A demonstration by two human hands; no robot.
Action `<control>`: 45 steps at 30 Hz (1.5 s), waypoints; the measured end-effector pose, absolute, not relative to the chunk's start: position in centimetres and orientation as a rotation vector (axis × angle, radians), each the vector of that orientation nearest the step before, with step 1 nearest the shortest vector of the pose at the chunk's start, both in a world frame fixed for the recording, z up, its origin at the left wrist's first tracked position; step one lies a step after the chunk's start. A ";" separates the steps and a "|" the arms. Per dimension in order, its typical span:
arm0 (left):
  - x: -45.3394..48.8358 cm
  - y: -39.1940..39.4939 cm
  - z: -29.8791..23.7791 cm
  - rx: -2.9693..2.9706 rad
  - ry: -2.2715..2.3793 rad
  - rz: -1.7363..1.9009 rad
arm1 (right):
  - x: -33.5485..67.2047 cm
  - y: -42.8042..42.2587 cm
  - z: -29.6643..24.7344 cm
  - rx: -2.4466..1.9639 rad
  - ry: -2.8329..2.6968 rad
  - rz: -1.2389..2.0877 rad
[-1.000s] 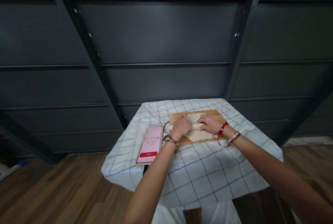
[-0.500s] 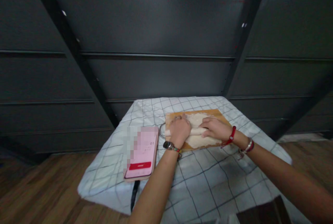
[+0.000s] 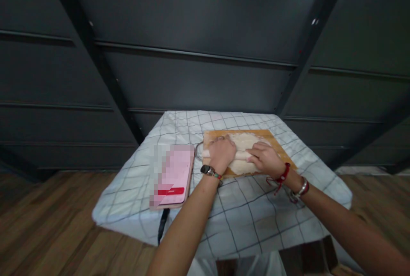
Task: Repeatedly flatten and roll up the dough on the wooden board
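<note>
A flattened sheet of pale dough (image 3: 241,167) lies on a wooden board (image 3: 279,144), with ragged edges toward the far and right sides. Across the dough runs a light rolling pin (image 3: 242,155), bare between my hands and at its left end. My left hand (image 3: 222,152) is closed over the pin's left part, knuckles up, a watch on the wrist. On the pin's right part rests my right hand (image 3: 265,157), fingers curled over it; its right end is hidden under that hand. Bracelets circle my right wrist.
A phone (image 3: 176,169) in a pink case lies left of the board on a checked cloth (image 3: 243,216) covering the table. A dark strap (image 3: 163,224) hangs off the near edge. Dark panels (image 3: 198,83) stand behind. A brown box (image 3: 307,256) is at the bottom.
The head view has tilted slightly, so the table sits higher in the picture. Both hands stay on the rolling pin; my right hand's fingers look more curled over it.
</note>
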State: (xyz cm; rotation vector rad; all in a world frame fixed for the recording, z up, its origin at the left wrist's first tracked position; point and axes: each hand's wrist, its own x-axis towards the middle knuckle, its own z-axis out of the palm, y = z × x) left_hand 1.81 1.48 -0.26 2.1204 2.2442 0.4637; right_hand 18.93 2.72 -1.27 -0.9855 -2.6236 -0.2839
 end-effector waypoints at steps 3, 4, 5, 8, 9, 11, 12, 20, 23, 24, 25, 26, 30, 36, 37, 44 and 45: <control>1.9 1.4 -0.2 2.098 2.244 0.472 | 18.9 2.6 -1.3 -0.989 -2.601 -0.284; 1.9 1.4 -0.2 2.104 2.240 0.479 | 18.8 2.5 -1.4 -0.988 -2.590 -0.288; 1.9 1.4 -0.3 2.109 2.237 0.486 | 18.8 2.4 -1.4 -0.986 -2.579 -0.294; 1.8 1.5 -0.6 2.123 2.232 0.506 | 18.7 2.0 -1.6 -0.989 -2.538 -0.341; 1.8 1.5 -0.7 2.127 2.233 0.514 | 18.7 1.8 -1.7 -0.989 -2.523 -0.367; 1.7 1.6 -0.9 2.141 2.234 0.534 | 18.6 1.5 -1.8 -0.975 -2.499 -0.425; 1.7 1.7 -1.0 2.149 2.236 0.536 | 18.6 1.3 -1.9 -0.958 -2.486 -0.455; 1.7 1.9 -1.5 2.201 2.277 0.552 | 18.3 0.8 -2.5 -0.769 -2.327 -0.721; 1.7 1.8 -1.7 2.196 2.283 0.584 | 18.3 0.7 -2.5 -0.763 -2.310 -0.751; 1.7 1.8 -1.7 2.195 2.281 0.595 | 18.3 0.7 -2.5 -0.762 -2.311 -0.743; 1.7 1.8 -1.7 2.195 2.278 0.605 | 18.3 0.7 -2.4 -0.764 -2.311 -0.730; 1.6 1.8 -1.8 2.196 2.274 0.612 | 18.3 0.8 -2.4 -0.770 -2.311 -0.718; 1.6 1.7 -1.7 2.195 2.261 0.607 | 18.3 1.0 -2.4 -0.808 -2.294 -0.682; 1.6 1.9 -1.8 2.176 2.263 0.626 | 18.2 1.6 -2.4 -0.909 -2.295 -0.552; 1.6 2.0 -1.9 2.181 2.264 0.639 | 18.1 1.7 -2.3 -0.943 -2.297 -0.516; 1.5 1.8 -1.6 2.177 2.240 0.613 | 17.9 2.8 -1.1 -1.231 -2.401 -0.272; 1.5 1.8 -1.5 2.175 2.237 0.604 | 17.8 2.9 -0.9 -1.261 -2.423 -0.251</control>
